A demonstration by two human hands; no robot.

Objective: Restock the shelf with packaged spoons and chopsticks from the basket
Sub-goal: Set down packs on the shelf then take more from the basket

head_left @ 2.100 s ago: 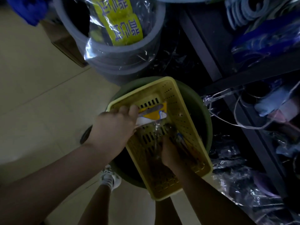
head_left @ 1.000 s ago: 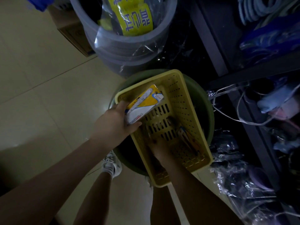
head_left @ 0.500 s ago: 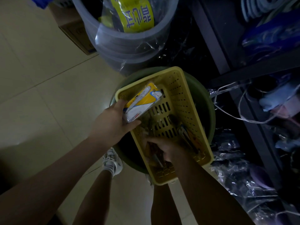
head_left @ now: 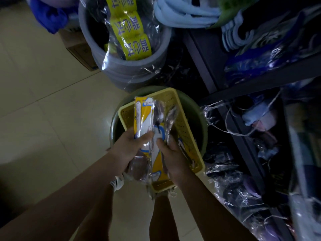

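A yellow perforated basket rests on top of a round green tub on the floor. Above it my left hand grips a yellow and white packaged spoon pack, held upright. Close beside it my right hand holds a clear plastic packet of spoons with a yellow and white card. The two packs touch side by side. What lies in the basket is mostly hidden behind my hands and the packs. The dark shelf stands to the right.
A grey bucket with yellow-labelled wrapped goods stands behind the tub, a cardboard box to its left. The shelf at right carries bagged goods; plastic-wrapped items lie on the floor beside it. Pale tiled floor spreads to the left.
My right hand has come up out of the basket holding a packet of spoons. My left hand has lifted its pack higher and brought it next to the right one.
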